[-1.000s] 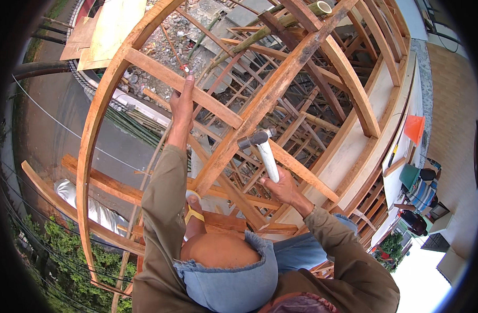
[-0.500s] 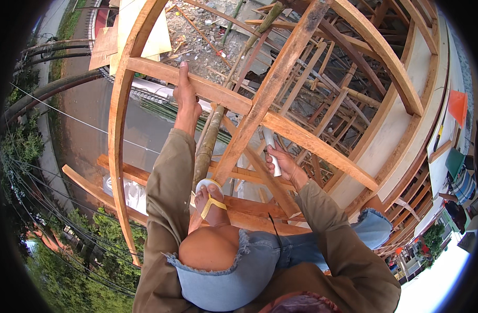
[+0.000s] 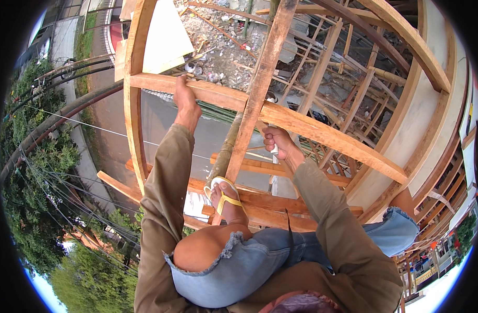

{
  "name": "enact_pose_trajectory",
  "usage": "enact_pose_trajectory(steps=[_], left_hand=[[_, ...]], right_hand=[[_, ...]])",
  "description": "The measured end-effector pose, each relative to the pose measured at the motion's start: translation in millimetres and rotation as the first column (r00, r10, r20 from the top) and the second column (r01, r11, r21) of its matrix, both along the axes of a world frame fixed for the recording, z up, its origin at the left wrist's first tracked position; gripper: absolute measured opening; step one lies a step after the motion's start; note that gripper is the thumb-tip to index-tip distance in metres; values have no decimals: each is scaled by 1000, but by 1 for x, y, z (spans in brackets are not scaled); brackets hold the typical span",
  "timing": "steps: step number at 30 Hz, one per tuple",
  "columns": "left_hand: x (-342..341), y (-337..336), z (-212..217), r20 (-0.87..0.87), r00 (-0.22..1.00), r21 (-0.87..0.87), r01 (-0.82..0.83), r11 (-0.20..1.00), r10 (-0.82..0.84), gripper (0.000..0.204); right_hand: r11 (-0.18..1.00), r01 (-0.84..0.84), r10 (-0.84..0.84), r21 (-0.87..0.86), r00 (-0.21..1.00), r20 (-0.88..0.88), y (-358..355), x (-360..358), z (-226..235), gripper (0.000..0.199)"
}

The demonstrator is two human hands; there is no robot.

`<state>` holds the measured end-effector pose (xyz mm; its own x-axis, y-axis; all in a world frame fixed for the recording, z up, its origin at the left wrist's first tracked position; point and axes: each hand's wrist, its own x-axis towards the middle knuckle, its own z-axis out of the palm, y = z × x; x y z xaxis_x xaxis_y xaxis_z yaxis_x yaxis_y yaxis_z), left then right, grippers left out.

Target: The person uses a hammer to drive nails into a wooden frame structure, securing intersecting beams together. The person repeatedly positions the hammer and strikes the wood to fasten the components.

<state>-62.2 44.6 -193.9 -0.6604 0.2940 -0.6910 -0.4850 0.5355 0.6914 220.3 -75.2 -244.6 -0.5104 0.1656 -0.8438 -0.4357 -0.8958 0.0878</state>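
Note:
My left hand [image 3: 186,104] grips a short wooden crosspiece [image 3: 215,94], its thumb over the near face and its other fingers hidden behind the wood. This piece meets a curved wooden rib [image 3: 134,104] on the left and a long slanting beam [image 3: 265,62] on the right. My right hand [image 3: 281,142] is closed round a white handle [image 3: 275,149], just below the right-hand crosspiece [image 3: 327,130]. Only a bit of the handle shows under the fist; the tool's other end is hidden.
My sandalled foot [image 3: 229,201] rests by a bamboo pole [image 3: 226,146] and lower timbers [image 3: 270,203]. Far below lie rubble [image 3: 218,41] and a road. Cables [image 3: 56,115] and trees [image 3: 40,193] are at the left; a curved pale panel [image 3: 416,115] bounds the right.
My right hand has risen toward the crosspiece and turned, so less of the white handle shows. The left hand keeps its hold. The view has shifted somewhat.

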Motion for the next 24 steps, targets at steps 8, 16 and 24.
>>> enact_pose_trajectory(steps=[8, 16, 24], left_hand=[[0, 8, 5, -49, 998, -37, 30, 999, -32, 60], [-5, -2, -2, -53, 993, -96, 96, 991, -102, 55], [-12, -5, -5, -22, 993, -205, 112, 972, -119, 48]], right_hand=[[943, -242, 237, 227, 970, 50, -7, -2, 16, 39], [824, -498, 507, 270, 861, 38, -3, 1, 2, 29], [916, -336, 360, 219, 930, -79, -5, -9, -16, 20]])
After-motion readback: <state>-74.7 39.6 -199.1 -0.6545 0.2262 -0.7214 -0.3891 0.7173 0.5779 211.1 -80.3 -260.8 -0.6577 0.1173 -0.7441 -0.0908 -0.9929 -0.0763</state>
